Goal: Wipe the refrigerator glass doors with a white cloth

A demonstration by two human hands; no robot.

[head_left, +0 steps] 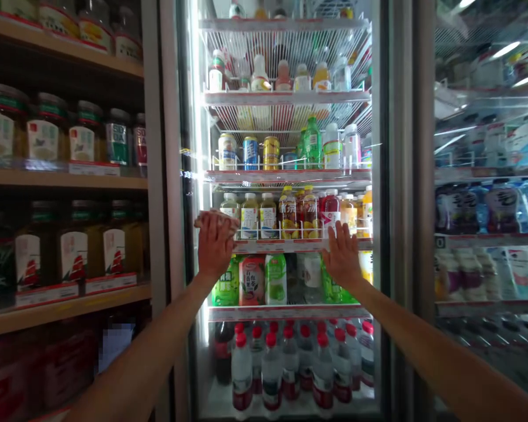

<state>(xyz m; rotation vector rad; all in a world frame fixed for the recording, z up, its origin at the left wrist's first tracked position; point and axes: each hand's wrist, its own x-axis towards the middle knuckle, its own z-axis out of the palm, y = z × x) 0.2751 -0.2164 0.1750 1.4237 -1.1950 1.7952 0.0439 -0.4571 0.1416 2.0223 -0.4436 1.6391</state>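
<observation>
My left hand (215, 246) presses a crumpled, light-coloured cloth (222, 221) against the glass door (189, 246) of a lit drinks fridge. Most of the cloth lies under my fingers, with folds sticking out at the sides. My right hand (344, 255) holds nothing; its fingers are spread and its palm faces the same glass, apparently touching it. Behind the door, at hand height, a shelf (281, 246) carries juice bottles (250, 217) and bottles of red drink (330, 211). Large green cartons (276, 280) stand one shelf lower, partly covered by my hands.
Wooden shelves (66, 179) with jars and bottles stand close on the left. To the right is another glass-fronted fridge (488, 234) full of drinks. Red-capped bottles (271, 369) fill the bottom of the middle fridge. A metal frame (161, 234) borders the door.
</observation>
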